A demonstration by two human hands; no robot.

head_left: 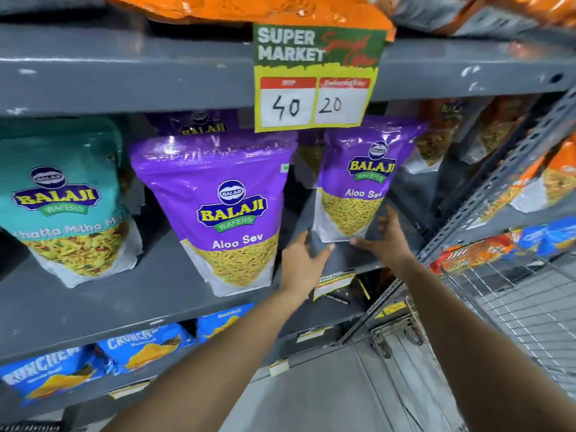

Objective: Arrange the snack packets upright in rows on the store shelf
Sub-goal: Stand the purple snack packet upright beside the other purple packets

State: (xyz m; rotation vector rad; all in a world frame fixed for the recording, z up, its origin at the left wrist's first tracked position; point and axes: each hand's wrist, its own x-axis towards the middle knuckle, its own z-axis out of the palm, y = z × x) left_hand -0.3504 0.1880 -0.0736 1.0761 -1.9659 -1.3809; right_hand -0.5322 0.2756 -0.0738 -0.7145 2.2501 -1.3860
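Note:
A purple Aloo Sev packet (361, 179) stands upright on the grey shelf (162, 294), toward its right. My left hand (304, 260) touches its lower left corner and my right hand (386, 238) cups its lower right corner, fingers spread. A second, larger-looking purple Aloo Sev packet (218, 207) stands upright to the left of it, near the shelf's front. A teal Khatta Mitha Mix packet (62, 198) stands at the far left. Another purple packet (196, 124) shows behind, mostly hidden.
A price sign (311, 79) reading 40 and 20 hangs from the upper shelf. Orange packets (442, 141) stand further right. Blue packets (131, 347) fill the lower shelf. A wire trolley (514, 294) with packets stands at the right, beside a slotted upright (486, 194).

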